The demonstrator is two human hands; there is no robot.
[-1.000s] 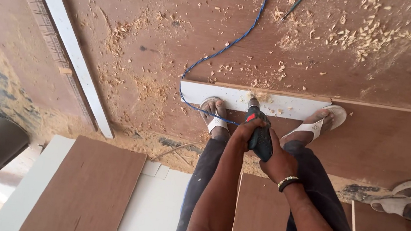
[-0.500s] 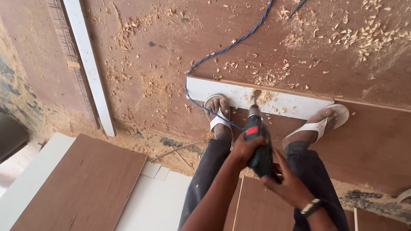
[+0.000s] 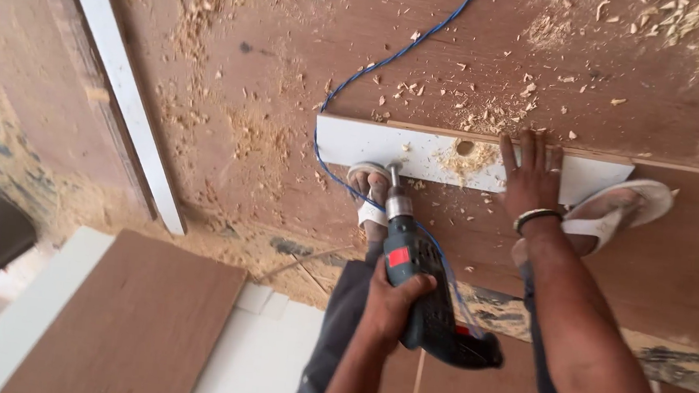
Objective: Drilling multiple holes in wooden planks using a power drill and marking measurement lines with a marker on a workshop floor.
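brown plywood sheet (image 3: 277, 64) fills most of what i see, dusted with pale sawdust and wood chips (image 3: 483, 115), thickest toward twelve and one o'clock. across the middle lies a white laminated strip (image 3: 371, 144), running from nine to three o'clock, with a round drilled hole (image 3: 464, 147) near its upper edge and a small heap of shavings around it. my right hand (image 3: 530, 172) lies flat on that strip, fingers spread and pointing to twelve o'clock, gripping nothing, just pressing down; a dark bangle (image 3: 536, 217) sits on the wrist. my left hand (image 3: 395, 297) is wrapped tight around the handle of a dark blue-green power drill (image 3: 417, 287) with a red patch on its body. the drill sits at six o'clock from the strip, its chuck and bit pointing up toward twelve, the tip just beside the strip's lower edge, well left of the hole. a blue cord (image 3: 396, 53) snakes from the top of view down past the strip's left end. my sandalled feet (image 3: 617, 216) stand on the sheet just below the strip. a long white batten (image 3: 122, 92) lies at ten o'clock.
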